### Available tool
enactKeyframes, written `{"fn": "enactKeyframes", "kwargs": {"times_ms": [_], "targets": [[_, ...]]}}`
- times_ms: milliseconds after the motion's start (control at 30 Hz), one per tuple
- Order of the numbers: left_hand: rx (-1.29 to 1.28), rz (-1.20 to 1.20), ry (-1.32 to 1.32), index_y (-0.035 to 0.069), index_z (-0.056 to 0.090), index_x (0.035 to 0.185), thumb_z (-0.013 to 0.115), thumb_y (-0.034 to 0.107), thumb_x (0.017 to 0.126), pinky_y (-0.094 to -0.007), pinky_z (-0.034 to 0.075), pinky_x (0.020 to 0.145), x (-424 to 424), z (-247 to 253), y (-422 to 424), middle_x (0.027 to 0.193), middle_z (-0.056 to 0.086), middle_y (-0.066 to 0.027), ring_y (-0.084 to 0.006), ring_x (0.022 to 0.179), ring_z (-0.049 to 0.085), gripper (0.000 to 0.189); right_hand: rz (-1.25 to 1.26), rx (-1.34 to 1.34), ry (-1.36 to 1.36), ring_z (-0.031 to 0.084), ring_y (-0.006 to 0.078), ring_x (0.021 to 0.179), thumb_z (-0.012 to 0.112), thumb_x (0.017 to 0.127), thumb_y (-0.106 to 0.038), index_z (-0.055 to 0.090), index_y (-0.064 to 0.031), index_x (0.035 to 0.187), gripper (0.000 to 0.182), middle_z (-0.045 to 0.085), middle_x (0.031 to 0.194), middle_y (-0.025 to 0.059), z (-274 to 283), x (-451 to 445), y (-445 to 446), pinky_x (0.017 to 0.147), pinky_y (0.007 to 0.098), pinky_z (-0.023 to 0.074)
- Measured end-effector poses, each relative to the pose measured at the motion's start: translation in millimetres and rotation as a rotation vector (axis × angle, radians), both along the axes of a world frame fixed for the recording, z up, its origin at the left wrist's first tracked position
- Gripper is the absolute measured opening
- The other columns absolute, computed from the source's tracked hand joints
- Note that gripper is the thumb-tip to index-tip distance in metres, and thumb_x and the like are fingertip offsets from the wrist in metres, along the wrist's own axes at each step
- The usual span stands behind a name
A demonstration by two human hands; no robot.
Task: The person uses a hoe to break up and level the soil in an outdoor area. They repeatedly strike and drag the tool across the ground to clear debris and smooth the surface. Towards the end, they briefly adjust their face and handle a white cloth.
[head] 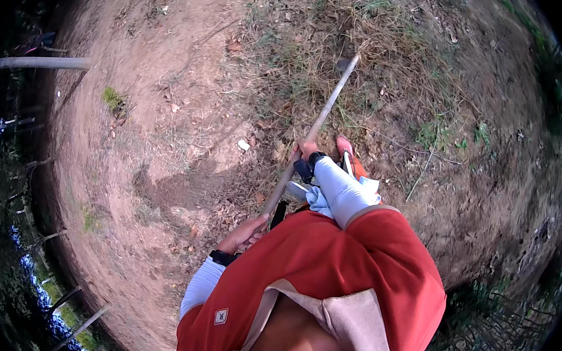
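Observation:
A long wooden handle [333, 97] runs diagonally from my body towards the dry grass ahead. My right hand [308, 148] grips it partway along, in front of my feet. Nearer my waist, my left hand [245, 234] is closed around its rear part. At the far end a dark grey piece [343, 65], apparently a hoe blade, shows partly among the grass. Cut or dry grass [403, 60] lies around that end. Both wrists wear black bands over or beside white sleeves.
A reddish shoe [344, 145] stands just beyond my right forearm. Bare brown soil [182, 90] stretches to the left, with a small white scrap [243, 145] on it. A slim tree trunk [38, 63] rises at far left. A thin twig [421, 174] lies on the right.

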State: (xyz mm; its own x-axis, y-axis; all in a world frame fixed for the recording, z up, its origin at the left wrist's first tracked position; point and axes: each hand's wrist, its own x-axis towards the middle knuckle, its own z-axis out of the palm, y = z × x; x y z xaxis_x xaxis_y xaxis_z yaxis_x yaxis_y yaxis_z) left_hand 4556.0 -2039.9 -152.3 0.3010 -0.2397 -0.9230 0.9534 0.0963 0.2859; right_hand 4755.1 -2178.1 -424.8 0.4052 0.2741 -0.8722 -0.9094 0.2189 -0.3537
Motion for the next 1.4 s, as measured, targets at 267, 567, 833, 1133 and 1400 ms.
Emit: {"fn": "enactKeyframes", "kwargs": {"times_ms": [267, 567, 833, 1133, 1400], "targets": [[-0.147, -0.037, -0.033, 0.013, 0.038, 0.068, 0.042, 0.045, 0.093, -0.0192, 0.019, 0.031, 132, -25, -33, 0.049, 0.030, 0.0059, -0.0033, 0.036, 0.025, 0.041, -0.293, 0.024, -0.118, 0.054, 0.0252, 0.047, 0.047, 0.080, -0.010, 0.050, -0.0001, 0.064, 0.019, 0.051, 0.056, 0.0122, 21, 152, -59, 0.044, 0.0392, 0.0445], [-0.205, -0.078, -0.091, 0.015, 0.038, 0.069, 0.048, 0.054, 0.088, -0.0172, 0.022, 0.034, 313, -73, -114, 0.053, 0.033, 0.0079, -0.0018, 0.039, 0.029, 0.045, -0.357, 0.018, -0.148, 0.054, 0.0230, 0.050, 0.050, 0.085, -0.015, 0.049, -0.0015, 0.073, 0.018, 0.051, 0.060, 0.0085, 52, 271, -138, 0.048, 0.0361, 0.0480], [-0.109, -0.151, -0.018, 0.015, 0.036, 0.066, 0.048, 0.050, 0.090, -0.0198, 0.022, 0.034, 273, -53, -117, 0.053, 0.034, 0.0063, -0.0037, 0.039, 0.029, 0.043, -0.356, 0.022, 0.001, 0.053, 0.0213, 0.048, 0.050, 0.084, -0.009, 0.048, -0.0001, 0.075, 0.013, 0.049, 0.059, 0.0082, 11, 229, -136, 0.045, 0.0349, 0.0481], [-0.071, -0.176, -0.044, 0.016, 0.034, 0.070, 0.048, 0.048, 0.090, -0.0219, 0.025, 0.035, 237, -27, -128, 0.053, 0.035, 0.0047, -0.0059, 0.040, 0.032, 0.041, -0.149, -0.027, 0.042, 0.051, 0.0239, 0.047, 0.047, 0.080, -0.005, 0.046, -0.0033, 0.064, 0.016, 0.048, 0.054, 0.0097, 10, 203, -140, 0.046, 0.0365, 0.0466], [-0.135, -0.035, 0.069, 0.016, 0.036, 0.069, 0.049, 0.051, 0.089, -0.0207, 0.024, 0.035, 127, -27, -92, 0.053, 0.035, 0.0045, -0.0053, 0.040, 0.032, 0.042, -0.127, -0.146, 0.049, 0.060, 0.0252, 0.056, 0.047, 0.076, 0.000, 0.055, -0.0020, 0.063, 0.015, 0.058, 0.061, 0.0116, 37, 113, -91, 0.048, 0.0366, 0.0486]]}}
